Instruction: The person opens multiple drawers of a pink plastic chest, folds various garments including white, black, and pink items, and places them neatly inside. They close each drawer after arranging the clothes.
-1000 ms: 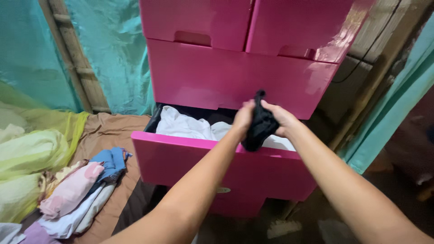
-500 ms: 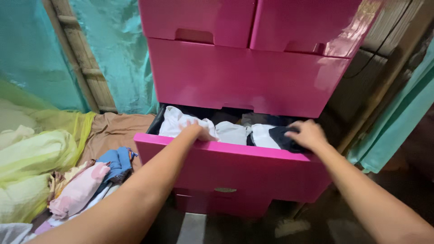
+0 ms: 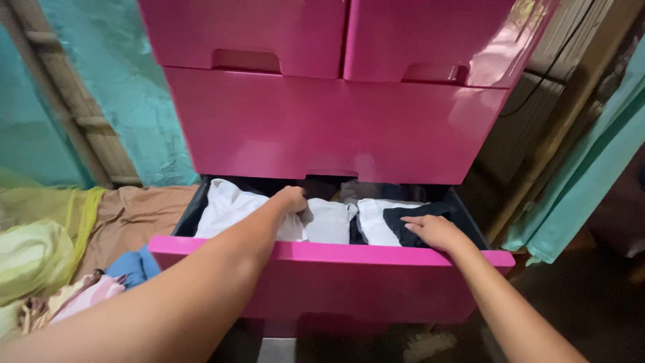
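Observation:
A glossy pink plastic chest of drawers (image 3: 336, 128) stands before me with its lower drawer (image 3: 349, 282) pulled out. Folded white clothes (image 3: 228, 208) and a dark folded garment (image 3: 403, 228) lie side by side inside it. My left hand (image 3: 290, 202) reaches into the drawer's middle, fingers curled against the white clothes; whether it grips them I cannot tell. Flat on the dark garment at the drawer's right end rests my right hand (image 3: 433, 232), fingers extended.
A pile of loose clothes (image 3: 87, 296), pink, blue and white, lies on a brown sheet (image 3: 134, 215) at the left, beside yellow-green fabric (image 3: 33, 255). Teal cloth (image 3: 578, 188) hangs at the right. Wooden posts (image 3: 74, 114) stand behind left.
One second ago both hands held the dark garment above the drawer. Now it lies in the drawer's right end under my right hand, and my left hand has moved onto the white clothes.

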